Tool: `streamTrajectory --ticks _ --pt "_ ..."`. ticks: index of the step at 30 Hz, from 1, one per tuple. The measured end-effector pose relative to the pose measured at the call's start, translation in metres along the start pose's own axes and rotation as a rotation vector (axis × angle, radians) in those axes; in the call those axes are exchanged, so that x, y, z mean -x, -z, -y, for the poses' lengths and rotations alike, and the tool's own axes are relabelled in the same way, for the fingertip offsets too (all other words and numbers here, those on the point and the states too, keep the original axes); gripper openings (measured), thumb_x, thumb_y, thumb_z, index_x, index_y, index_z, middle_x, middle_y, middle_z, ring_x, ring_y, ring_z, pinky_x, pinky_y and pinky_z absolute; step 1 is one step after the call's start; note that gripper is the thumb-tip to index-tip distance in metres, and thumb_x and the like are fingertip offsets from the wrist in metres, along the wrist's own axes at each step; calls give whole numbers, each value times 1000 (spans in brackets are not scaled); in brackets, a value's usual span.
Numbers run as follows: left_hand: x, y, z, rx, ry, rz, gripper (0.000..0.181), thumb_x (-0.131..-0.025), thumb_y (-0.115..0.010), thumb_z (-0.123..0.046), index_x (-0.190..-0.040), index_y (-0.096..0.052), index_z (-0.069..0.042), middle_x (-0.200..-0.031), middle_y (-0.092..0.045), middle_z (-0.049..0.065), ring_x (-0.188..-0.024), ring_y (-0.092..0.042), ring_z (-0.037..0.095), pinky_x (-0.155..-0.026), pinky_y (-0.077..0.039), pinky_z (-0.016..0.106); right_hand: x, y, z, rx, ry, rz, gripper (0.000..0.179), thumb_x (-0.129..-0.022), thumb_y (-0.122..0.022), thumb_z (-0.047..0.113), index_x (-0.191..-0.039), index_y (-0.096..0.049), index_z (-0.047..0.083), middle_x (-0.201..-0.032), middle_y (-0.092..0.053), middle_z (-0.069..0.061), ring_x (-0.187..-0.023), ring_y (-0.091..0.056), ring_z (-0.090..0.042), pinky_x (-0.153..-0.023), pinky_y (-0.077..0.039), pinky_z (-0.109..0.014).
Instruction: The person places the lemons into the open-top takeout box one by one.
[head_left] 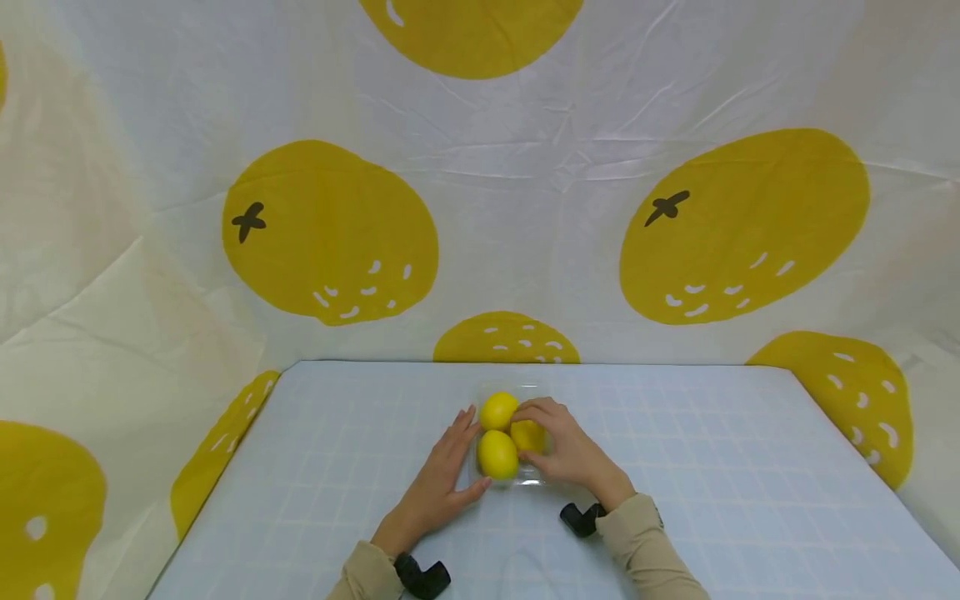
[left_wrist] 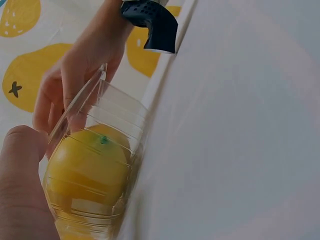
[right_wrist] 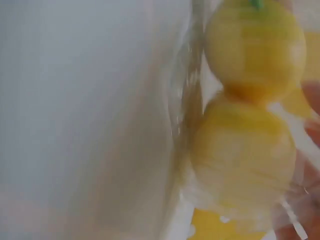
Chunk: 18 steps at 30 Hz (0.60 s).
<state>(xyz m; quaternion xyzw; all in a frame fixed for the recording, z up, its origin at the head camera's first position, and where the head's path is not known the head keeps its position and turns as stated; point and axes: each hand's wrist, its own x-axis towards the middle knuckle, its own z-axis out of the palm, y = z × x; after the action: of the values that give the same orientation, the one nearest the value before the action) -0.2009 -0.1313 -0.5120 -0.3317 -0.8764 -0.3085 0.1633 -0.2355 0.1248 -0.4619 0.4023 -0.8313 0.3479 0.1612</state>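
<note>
Three yellow lemons sit in a clear plastic container (head_left: 528, 482): one at the back (head_left: 498, 411), one at the front left (head_left: 497, 455) and one on the right (head_left: 528, 438). My right hand (head_left: 572, 446) grips the right lemon from above, thumb in front and fingers behind. Against the container's left side rests my left hand (head_left: 438, 482), fingers straight and thumb near the front corner. The left wrist view shows a lemon (left_wrist: 90, 165) with a green tip through the clear wall. The right wrist view is blurred, with two lemons stacked in the picture.
A table (head_left: 337, 442) with a pale blue checked cloth lies under the container. Behind it hangs a white curtain (head_left: 528, 250) printed with large yellow fruit. Each wrist wears a black camera mount (head_left: 422, 578).
</note>
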Motion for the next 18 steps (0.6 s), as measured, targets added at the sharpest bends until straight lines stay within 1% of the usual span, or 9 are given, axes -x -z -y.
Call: streamTrajectory --ticks 3,6,9,13,15,18 --pt "-1 -1 0 7 6 6 75 -95 -60 -44 -153 -32 -6 -164 -20 14 -149 -20 32 -114 -26 58 3 6 -5 37 -44 -8 53 -70 -88 8 -117 -65 5 -126 -61 -12 -118 -55 -30 -99 -45 -55" --pt "0 -1 1 7 18 16 75 -95 -61 -43 -154 -32 -7 -164 -18 12 -150 -19 30 -115 -26 57 4 7 -8 56 -102 12 54 -71 -89 13 -119 -65 4 -128 -61 -11 -119 -55 -31 -101 -45 -53" --pt "0 -1 1 12 28 25 76 -95 -61 -43 -154 -31 -8 -165 -17 11 -150 -17 28 -116 -24 56 4 7 -9 71 -121 19 54 -71 -90 16 -118 -67 3 -127 -63 -11 -118 -57 -31 -101 -46 -52" --pt "0 0 1 5 15 15 75 -95 -60 -44 -154 -31 -6 -164 -18 13 -150 -18 30 -115 -25 58 3 5 -7 121 -122 30 57 -70 -90 18 -120 -68 1 -125 -65 -11 -117 -58 -33 -100 -45 -54" --pt "0 0 1 3 4 6 75 -95 -60 -44 -153 -32 -5 -163 -20 15 -149 -19 32 -114 -26 59 2 5 -5 145 -152 56 60 -70 -90 20 -122 -68 1 -126 -65 -11 -117 -58 -34 -103 -43 -55" --pt "0 0 2 1 1 2 75 -95 -60 -44 -153 -32 -5 -163 -20 15 -149 -20 32 -114 -26 59 1 4 -1 166 -192 92 63 -71 -90 24 -125 -66 2 -128 -64 -11 -119 -56 -34 -107 -38 -57"
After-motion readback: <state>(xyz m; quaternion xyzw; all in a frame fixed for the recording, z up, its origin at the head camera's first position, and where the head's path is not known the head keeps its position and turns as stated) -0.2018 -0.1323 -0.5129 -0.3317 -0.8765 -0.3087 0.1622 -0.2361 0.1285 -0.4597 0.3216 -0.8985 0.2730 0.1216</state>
